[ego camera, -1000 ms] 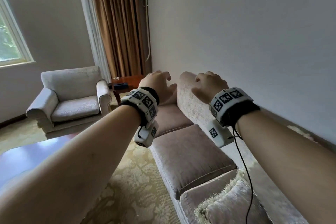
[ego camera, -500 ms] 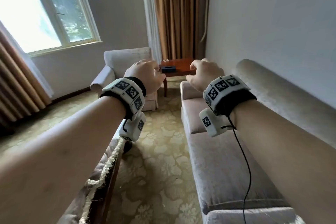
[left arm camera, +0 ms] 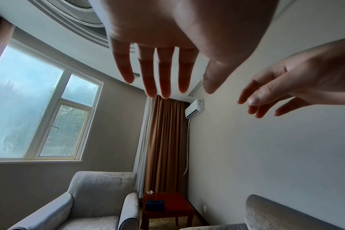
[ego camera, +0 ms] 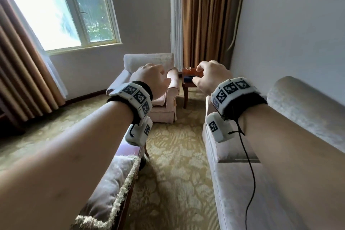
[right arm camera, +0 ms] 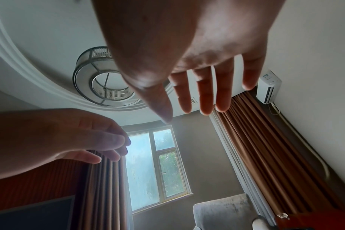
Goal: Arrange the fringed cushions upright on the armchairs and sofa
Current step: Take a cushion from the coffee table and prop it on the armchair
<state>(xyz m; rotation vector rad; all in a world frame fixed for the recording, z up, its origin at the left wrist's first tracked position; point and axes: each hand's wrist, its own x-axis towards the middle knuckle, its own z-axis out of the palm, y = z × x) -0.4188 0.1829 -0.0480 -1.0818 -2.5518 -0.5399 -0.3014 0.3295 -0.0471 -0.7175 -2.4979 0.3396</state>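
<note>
At 3 o'clock in the head view, the sofa (ego camera: 242,183) runs along the wall, its seat bare where visible. Up at 12 o'clock stands an armchair (ego camera: 149,61), its seat largely hidden by the left hand (ego camera: 151,80). Down at 7 o'clock a fringed cushion (ego camera: 110,188) lies flat on a dark wooden table (ego camera: 128,150). Both the left hand and the right hand (ego camera: 211,76) are raised in the air, fingers relaxed and grasping nothing
</note>
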